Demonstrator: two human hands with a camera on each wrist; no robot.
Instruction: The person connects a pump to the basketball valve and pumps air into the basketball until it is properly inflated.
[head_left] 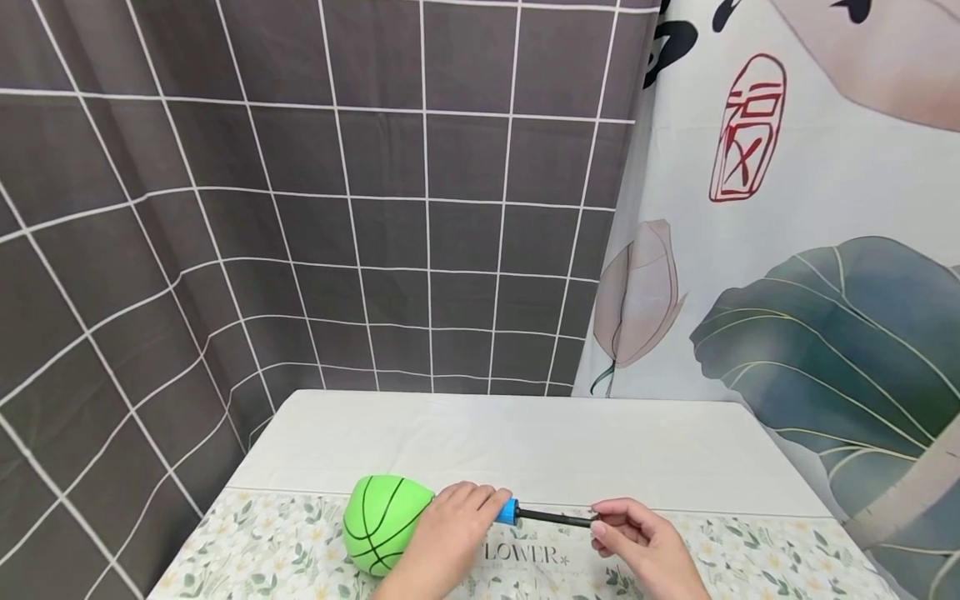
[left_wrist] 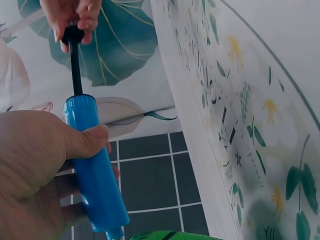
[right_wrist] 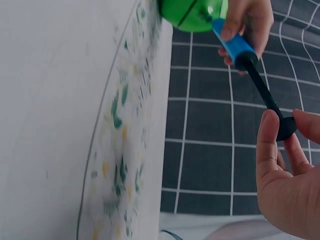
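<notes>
A blue hand pump (left_wrist: 95, 170) with a black rod lies across my two hands. My left hand (head_left: 459, 533) grips the blue barrel, its thumb along the side in the left wrist view. At the other end my right hand (head_left: 645, 546) pinches the round black handle (right_wrist: 286, 128) between fingers and thumb. The black rod (head_left: 555, 517) stands well out of the barrel. A green ball (head_left: 382, 521) with black lines sits at the pump's left end, tapering toward the nozzle. In the head view my left hand hides most of the barrel and the joint with the ball.
The table (head_left: 517, 433) has a white cloth with a floral, lettered band along the near side. Behind it hangs a dark grey curtain (head_left: 382, 233) with white grid lines. A white leaf-print curtain (head_left: 675, 167) hangs at the right.
</notes>
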